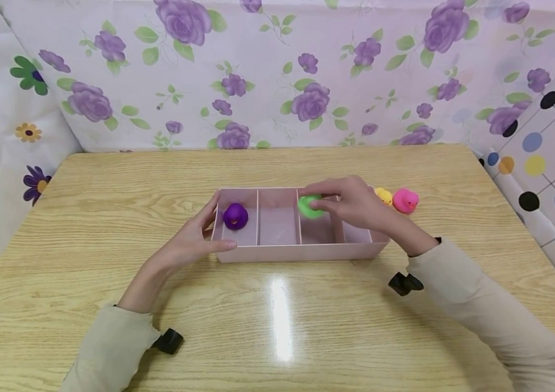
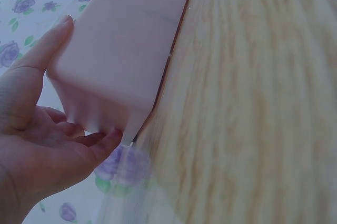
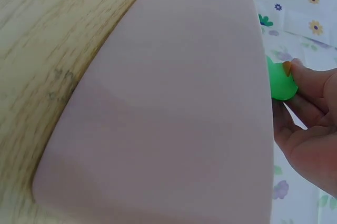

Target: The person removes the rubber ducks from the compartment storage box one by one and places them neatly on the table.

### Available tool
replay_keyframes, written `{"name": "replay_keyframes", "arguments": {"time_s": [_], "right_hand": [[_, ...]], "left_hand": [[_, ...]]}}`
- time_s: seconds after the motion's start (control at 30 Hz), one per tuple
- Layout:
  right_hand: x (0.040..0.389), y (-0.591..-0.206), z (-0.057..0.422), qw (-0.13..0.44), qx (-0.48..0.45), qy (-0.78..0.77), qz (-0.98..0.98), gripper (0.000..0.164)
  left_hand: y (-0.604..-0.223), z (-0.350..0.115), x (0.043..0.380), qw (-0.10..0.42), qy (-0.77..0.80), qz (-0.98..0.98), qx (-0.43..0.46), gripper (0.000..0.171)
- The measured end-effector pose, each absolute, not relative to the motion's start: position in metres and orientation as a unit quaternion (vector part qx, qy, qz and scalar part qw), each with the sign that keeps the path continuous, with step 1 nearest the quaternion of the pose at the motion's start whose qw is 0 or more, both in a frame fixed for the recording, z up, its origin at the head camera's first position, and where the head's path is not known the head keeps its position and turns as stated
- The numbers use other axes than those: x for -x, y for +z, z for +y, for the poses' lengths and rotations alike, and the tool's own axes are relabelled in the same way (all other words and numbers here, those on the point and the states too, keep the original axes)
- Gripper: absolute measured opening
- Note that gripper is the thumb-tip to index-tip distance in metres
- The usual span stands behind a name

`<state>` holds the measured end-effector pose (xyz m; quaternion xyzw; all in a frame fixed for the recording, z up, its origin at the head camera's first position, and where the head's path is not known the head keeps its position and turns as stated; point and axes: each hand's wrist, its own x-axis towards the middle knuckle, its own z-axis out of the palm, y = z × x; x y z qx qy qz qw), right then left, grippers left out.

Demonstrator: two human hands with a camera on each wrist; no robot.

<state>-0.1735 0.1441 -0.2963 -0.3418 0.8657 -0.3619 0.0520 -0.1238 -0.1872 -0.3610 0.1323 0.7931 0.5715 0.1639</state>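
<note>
A pale pink box (image 1: pixel 277 253) with dividers stands on the table. Its left end is gripped by my left hand (image 1: pixel 191 239), thumb over the front rim and fingers against the end wall, as the left wrist view also shows. In the leftmost compartment sits a purple rubber duck (image 1: pixel 235 216). My right hand (image 1: pixel 356 204) pinches a green rubber duck (image 1: pixel 310 207) between thumb and fingers at the third compartment from the left. The right wrist view shows the duck's orange beak beside the thumb, above the box's rim; its lower part is hidden behind the wall.
Just past the box's right end, a yellow rubber duck (image 1: pixel 383 196) and a pink rubber duck (image 1: pixel 406 201) stand on the wooden table (image 1: pixel 125 201). The yellow one is partly behind my right hand. Flowered sheeting (image 1: pixel 267 71) hangs along the table's back edge.
</note>
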Motion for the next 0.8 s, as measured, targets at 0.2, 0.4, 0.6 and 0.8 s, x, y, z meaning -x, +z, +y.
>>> {"name": "replay_keyframes", "arguments": {"time_s": [0.2, 0.4, 0.6, 0.8], "right_hand": [[0.173, -0.295, 0.155, 0.047, 0.319, -0.376, 0.869, 0.027], [0.176, -0.295, 0.169, 0.040, 0.304, -0.393, 0.867, 0.025], [0.177, -0.290, 0.183, 0.049, 0.280, -0.386, 0.877, 0.026], [0.179, -0.285, 0.198, 0.038, 0.280, -0.368, 0.886, 0.027]], "left_hand": [[-0.361, -0.188, 0.123, 0.164, 0.576, 0.790, -0.130, 0.108], [-0.360, -0.188, 0.123, 0.166, 0.574, 0.791, -0.129, 0.108], [-0.359, -0.187, 0.123, 0.171, 0.573, 0.792, -0.124, 0.108], [-0.359, -0.187, 0.123, 0.174, 0.576, 0.789, -0.122, 0.108]]}}
